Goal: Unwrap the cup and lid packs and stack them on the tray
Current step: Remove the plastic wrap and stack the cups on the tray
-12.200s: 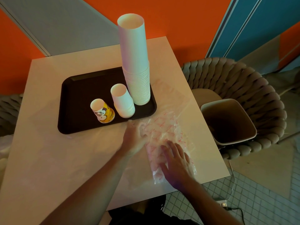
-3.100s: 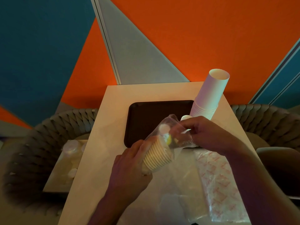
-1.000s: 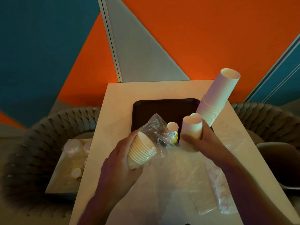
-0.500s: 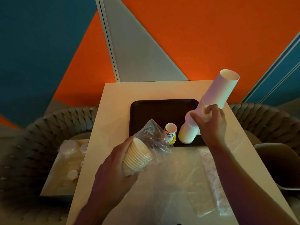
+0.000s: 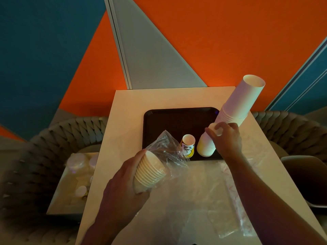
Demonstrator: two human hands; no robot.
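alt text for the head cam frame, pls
The left hand grips a nested cup stack half out of its clear wrapper, while the right hand holds a short cup stack on the dark tray. A tall cup stack and a printed cup also stand there; empty wrappers lie on the table.

On the table (image 5: 127,110), the tray (image 5: 169,117) lies toward the far right, with the tall cup stack (image 5: 238,101) at its far right corner, the short cup stack (image 5: 206,145) at its near right edge and a single cup (image 5: 188,146) just left of that. Empty wrappers (image 5: 203,197) lie on the table near of the tray. The left hand (image 5: 122,190) holds a sleeve of cups (image 5: 148,172) above the table's near left, and a box of lids (image 5: 74,181) sits on the chair (image 5: 35,156) to the table's left.
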